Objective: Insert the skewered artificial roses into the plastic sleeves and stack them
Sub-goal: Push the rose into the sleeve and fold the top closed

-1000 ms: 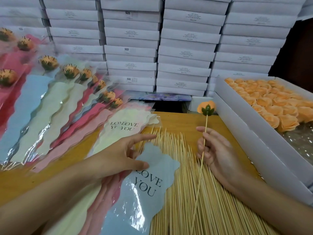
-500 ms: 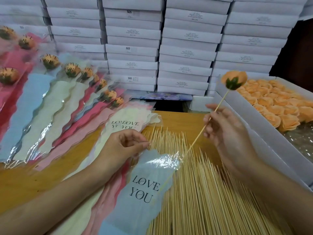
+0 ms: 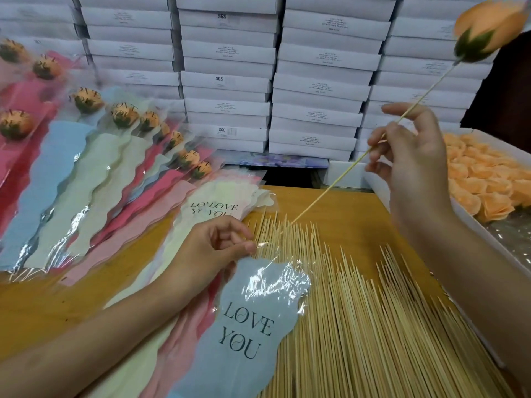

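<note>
Two pinches — right fingers (image 3: 396, 132) on skewer (image 3: 324, 193), left fingers (image 3: 244, 248) on sleeve (image 3: 253, 311).

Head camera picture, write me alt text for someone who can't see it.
A person's right hand holds a skewered orange rose, its tip aimed toward a blue LOVE YOU sleeve whose top edge the left hand pinches. Loose bamboo skewers cover the wooden table; finished sleeved roses lie at left.

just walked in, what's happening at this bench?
A person is sleeving roses. The right hand pinches the skewered orange rose, raised, skewer tip angled down toward the blue LOVE YOU sleeve, whose top edge the left hand pinches. The tip looks not yet inside. Finished sleeved roses lie fanned at left; loose skewers cover the table.
</note>
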Demonstrator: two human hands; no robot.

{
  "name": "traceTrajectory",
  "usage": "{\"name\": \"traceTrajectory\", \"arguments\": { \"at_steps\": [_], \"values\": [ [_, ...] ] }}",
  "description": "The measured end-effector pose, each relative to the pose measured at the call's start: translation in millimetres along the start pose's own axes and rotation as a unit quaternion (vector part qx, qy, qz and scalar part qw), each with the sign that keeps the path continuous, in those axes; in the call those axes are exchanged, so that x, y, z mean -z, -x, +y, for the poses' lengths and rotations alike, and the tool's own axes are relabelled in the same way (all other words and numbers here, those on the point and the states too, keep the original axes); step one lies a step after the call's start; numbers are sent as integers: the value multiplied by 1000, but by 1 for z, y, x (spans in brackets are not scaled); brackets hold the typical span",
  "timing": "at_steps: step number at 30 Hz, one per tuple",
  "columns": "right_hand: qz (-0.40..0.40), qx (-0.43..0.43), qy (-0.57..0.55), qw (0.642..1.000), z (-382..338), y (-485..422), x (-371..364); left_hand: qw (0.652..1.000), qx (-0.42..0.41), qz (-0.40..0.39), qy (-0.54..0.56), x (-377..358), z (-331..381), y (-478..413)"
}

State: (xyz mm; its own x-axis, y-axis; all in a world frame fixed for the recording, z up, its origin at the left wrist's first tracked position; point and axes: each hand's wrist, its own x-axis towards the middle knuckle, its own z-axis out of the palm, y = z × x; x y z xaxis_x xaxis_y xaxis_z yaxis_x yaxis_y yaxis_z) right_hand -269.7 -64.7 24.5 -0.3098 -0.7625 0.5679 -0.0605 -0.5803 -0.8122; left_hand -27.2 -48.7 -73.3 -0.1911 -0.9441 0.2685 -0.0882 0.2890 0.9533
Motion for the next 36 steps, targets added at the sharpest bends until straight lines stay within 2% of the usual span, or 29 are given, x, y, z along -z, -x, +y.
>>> {"name": "traceTrajectory", "arguments": {
  "at_steps": [7, 19, 30, 36],
  "values": [
    [3, -85, -37, 996, 13, 0, -2, 1000, -9, 12, -11, -2, -1, 0],
    [31, -127, -66, 989, 18, -3, 0, 999, -29, 24, -32, -1, -4, -1],
    [-38, -246, -68, 966, 46, 18, -19, 999, -32, 18, 17, 0, -3, 0],
    [-126, -304, -39, 943, 65, 34, -25, 999, -31, 25, 6, -1, 0, 1]
  ]
}}
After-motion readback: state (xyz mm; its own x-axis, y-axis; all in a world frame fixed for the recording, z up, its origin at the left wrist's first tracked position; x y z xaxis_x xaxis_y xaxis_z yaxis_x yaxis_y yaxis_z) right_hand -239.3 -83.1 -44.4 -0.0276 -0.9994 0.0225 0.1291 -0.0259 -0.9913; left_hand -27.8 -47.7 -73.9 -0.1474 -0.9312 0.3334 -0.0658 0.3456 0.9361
